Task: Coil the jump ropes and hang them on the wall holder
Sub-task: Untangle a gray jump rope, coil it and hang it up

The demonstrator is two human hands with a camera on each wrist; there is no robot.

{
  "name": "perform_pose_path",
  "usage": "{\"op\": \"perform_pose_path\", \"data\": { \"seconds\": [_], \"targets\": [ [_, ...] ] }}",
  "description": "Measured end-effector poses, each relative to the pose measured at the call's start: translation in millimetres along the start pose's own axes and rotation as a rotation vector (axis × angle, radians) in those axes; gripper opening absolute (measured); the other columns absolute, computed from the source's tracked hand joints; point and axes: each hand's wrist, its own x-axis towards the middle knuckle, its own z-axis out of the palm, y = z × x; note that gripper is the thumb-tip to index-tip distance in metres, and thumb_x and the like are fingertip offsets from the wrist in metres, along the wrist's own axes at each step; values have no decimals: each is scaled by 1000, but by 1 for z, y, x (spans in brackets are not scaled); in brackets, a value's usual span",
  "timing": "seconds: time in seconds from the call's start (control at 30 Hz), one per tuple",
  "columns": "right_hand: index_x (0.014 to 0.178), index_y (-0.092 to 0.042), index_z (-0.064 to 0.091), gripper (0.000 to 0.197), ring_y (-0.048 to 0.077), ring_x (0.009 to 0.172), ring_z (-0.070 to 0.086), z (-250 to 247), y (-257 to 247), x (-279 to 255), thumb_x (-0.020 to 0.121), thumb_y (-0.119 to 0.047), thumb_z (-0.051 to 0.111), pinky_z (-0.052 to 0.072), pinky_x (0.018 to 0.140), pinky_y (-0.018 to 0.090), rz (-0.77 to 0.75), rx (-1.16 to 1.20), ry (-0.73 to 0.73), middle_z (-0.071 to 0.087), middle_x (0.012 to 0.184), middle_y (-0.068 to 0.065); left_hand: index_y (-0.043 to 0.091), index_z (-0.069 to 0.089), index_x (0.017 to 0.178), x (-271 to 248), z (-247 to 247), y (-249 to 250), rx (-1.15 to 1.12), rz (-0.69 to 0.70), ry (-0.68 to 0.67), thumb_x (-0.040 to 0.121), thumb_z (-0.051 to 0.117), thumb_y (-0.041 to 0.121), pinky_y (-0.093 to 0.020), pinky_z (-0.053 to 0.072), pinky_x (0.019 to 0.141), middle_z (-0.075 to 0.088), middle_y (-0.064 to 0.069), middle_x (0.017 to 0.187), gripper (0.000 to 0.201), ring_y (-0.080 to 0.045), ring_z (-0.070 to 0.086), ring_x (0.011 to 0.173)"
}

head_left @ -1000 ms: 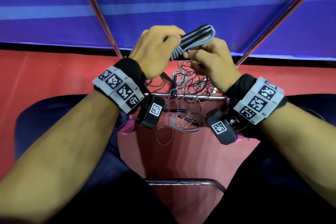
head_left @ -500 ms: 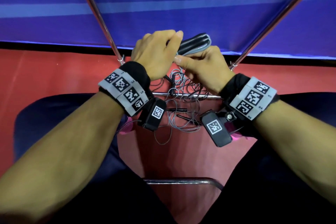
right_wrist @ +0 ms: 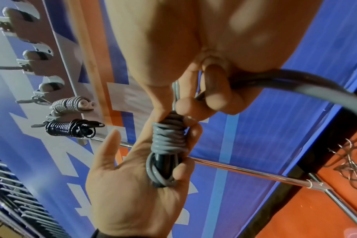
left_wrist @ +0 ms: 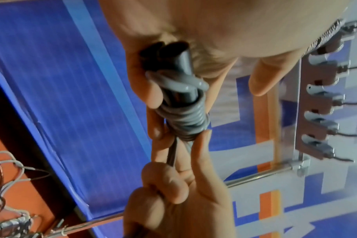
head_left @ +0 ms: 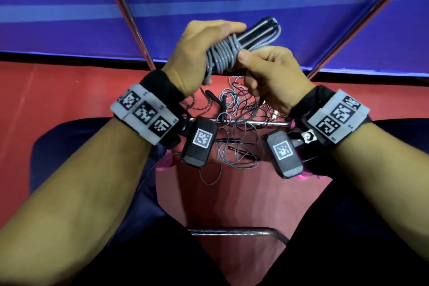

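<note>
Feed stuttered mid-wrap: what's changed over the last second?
The left hand straightened its fingers briefly, then curled them again round the grey jump rope, where more turns now show round the black handles. The right hand dipped and came back up; its thumb now presses the end of the coil. Unchanged: both hands hold the bundle, loose ropes lie tangled on the floor.
</note>
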Motion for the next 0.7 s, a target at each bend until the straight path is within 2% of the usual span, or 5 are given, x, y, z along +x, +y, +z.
{"op": "perform_pose_path", "data": {
  "seconds": [0.1,0.2,0.33,0.47,0.7],
  "targets": [
    [102,6,60,26,5,41,39,1,-3,-1,100,-20,57,27,40,19,21,50,-27,66,63,-5,7,74,116,-2,-4,1,-243,-144,31,72,56,49,-44,48,69,68,-28,118,63,-45,67,100],
    [96,-3,62,19,4,48,39,3,-6,-1,99,-21,57,27,40,17,50,118,-36,65,93,16,-2,67,125,-2,-4,1,-304,-153,25,69,56,53,-27,51,51,70,-25,110,78,-38,69,83],
    [81,-11,53,24,4,49,34,4,-14,-1,103,-19,48,16,43,16,73,250,-74,62,65,-4,-10,66,119,3,4,3,-327,-59,110,78,56,44,-18,46,47,67,-29,104,69,-27,65,72],
    [85,-10,54,21,4,49,36,12,-7,-1,102,-21,53,23,38,15,90,264,-33,58,72,-1,-20,66,93,5,8,-4,24,110,198,82,56,40,-25,45,65,61,-35,81,63,-27,56,70],
    [83,-7,56,22,5,48,38,17,-2,-3,101,-20,55,22,37,16,111,288,-3,59,72,-2,-3,77,90,8,1,-3,145,137,182,87,55,30,-36,51,84,74,-20,86,40,-32,67,89]
  ]
}}
